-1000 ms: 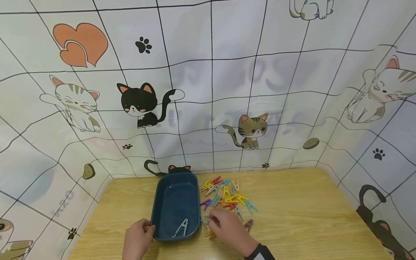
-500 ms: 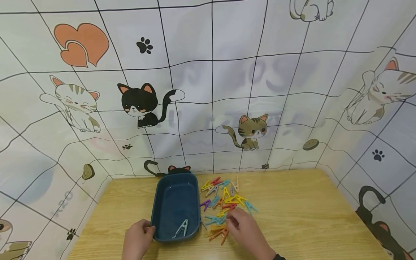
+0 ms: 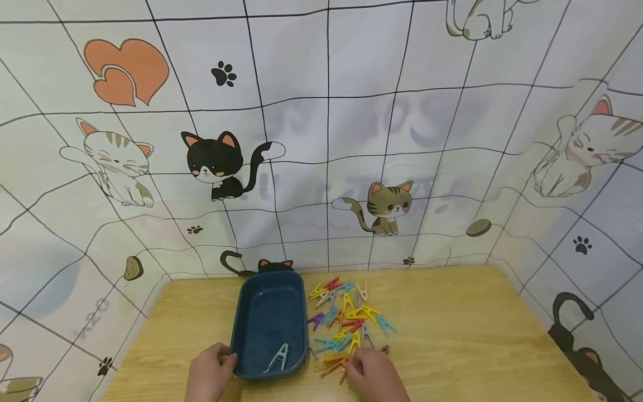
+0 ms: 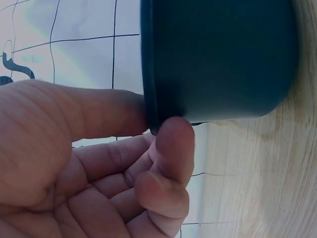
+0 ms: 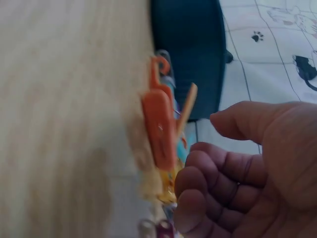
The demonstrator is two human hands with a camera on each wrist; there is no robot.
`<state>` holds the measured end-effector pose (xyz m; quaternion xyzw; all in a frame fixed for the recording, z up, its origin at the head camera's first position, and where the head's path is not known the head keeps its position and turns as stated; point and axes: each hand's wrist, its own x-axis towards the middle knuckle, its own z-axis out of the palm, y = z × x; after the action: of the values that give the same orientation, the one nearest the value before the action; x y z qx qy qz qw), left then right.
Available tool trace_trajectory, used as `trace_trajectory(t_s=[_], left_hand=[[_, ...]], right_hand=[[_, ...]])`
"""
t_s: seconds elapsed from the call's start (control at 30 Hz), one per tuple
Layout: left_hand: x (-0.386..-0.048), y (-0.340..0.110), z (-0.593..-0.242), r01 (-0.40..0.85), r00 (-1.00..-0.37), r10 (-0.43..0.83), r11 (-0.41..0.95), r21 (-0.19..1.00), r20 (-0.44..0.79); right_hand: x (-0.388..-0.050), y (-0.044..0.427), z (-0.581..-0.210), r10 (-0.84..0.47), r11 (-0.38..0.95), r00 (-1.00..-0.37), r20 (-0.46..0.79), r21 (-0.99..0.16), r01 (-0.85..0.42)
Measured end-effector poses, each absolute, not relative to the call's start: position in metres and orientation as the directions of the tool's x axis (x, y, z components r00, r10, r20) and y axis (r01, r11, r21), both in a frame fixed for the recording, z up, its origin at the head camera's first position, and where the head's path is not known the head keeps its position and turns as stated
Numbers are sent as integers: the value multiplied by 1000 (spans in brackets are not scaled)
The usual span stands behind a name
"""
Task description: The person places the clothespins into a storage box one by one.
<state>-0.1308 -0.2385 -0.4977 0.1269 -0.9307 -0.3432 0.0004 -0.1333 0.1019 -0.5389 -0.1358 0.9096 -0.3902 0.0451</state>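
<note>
My left hand pinches the near left rim of a dark blue plastic tub, thumb and index finger on either side of the edge in the left wrist view. One pale blue clothespin lies inside the tub. To its right, several coloured clothespins are spread on the table. My right hand is at the near end of this spread, beside an orange clothespin. In the right wrist view its fingers are loosely bent, thumb apart from them, with nothing between.
The wooden table extends to the right of the clothespins. Behind it hangs a white sheet with grid lines and printed cats, which also rises at both sides.
My right hand has moved right, away from the tub, then back toward the near edge, uncovering clothespins. My left hand stays on the tub's rim.
</note>
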Motion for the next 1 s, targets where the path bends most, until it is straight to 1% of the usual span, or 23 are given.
trace_trajectory(t_s=[0.07, 0.2, 0.37, 0.6, 0.73, 1.0], left_hand=[[-130, -239, -498, -233, -968, -235, 736, 635, -82], [-131, -238, -499, -238, -967, -238, 738, 631, -86], [-131, -238, -498, -241, -966, -243, 730, 640, -86], [-132, -237, -496, -246, -965, -244, 725, 643, -94], [-132, -237, -495, -247, -965, -244, 721, 647, -97], [-132, -238, -496, -250, -964, -247, 740, 624, -94]], right_hand=[[-132, 100, -543, -302, 633, -953, -16, -750, -189], [-131, 96, -548, -316, 621, -946, -73, -770, -148], [-128, 89, -550, -296, 645, -952, -75, -751, -142], [-129, 82, -545, -216, 708, -964, -158, -705, -44], [-128, 81, -545, -186, 705, -969, -161, -709, -18], [-129, 85, -550, -181, 724, -964, -193, -690, 2]])
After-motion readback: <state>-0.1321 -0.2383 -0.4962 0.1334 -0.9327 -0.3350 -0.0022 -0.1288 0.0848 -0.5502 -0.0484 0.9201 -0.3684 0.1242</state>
